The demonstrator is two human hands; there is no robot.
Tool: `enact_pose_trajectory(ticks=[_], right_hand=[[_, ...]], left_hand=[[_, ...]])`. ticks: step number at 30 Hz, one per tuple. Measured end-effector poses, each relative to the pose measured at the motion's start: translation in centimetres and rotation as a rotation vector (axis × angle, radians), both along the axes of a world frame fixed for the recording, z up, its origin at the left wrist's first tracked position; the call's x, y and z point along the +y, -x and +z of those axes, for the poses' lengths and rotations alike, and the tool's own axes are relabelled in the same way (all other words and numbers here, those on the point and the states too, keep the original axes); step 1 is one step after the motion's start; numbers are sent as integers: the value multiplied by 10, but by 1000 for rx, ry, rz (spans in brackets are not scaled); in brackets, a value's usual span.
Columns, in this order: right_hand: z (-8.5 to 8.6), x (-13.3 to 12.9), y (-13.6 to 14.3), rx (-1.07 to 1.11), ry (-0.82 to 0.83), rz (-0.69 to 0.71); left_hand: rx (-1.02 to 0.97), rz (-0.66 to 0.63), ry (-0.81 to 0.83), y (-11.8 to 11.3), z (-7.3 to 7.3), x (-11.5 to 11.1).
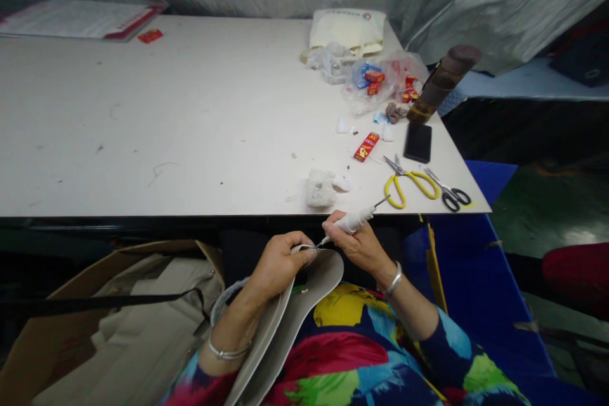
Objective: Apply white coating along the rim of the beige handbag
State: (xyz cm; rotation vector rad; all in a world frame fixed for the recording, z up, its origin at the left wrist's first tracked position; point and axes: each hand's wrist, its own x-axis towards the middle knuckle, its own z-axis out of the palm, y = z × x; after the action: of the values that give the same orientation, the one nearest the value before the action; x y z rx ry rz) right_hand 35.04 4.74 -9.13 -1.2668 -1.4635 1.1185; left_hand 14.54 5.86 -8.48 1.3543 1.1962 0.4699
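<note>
My left hand [280,262], closed, pinches the upper edge of a light grey-beige piece [311,295] that hangs down over my lap. My right hand [359,246] is wrapped round a tool with a white-wrapped handle [354,220]. One thin metal tip of the tool points down-left and meets the piece's edge beside my left thumb; a metal rod sticks out of the other end toward the table. Just beyond my hands, a whitish lump [321,188] lies near the table's front edge.
Yellow-handled scissors [401,183], black-handled scissors [448,190], a phone [418,142], a red box [366,147], a dark bottle [442,84], plastic bags and a cream bag [347,30] are on the table's right side. At left, a cardboard box [90,269] holds beige pieces [147,317].
</note>
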Motion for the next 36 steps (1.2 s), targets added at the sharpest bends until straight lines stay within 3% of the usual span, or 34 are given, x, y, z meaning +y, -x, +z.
enact_pose_trajectory(ticks=[4, 7, 12, 17, 36], right_hand=[[3, 2, 1, -26, -4, 64], [-4, -4, 6, 46, -2, 23], [-21, -7, 10, 246, -32, -254], [-20, 9, 1, 107, -143, -477], [-21, 28, 1, -124, -279, -376]], left_hand=[[-57, 19, 65, -4, -3, -3], [-98, 40, 105, -3, -3, -3], [-115, 114, 138, 5, -1, 5], [-80, 155, 26, 12, -1, 11], [-51, 207, 77, 19, 0, 20]])
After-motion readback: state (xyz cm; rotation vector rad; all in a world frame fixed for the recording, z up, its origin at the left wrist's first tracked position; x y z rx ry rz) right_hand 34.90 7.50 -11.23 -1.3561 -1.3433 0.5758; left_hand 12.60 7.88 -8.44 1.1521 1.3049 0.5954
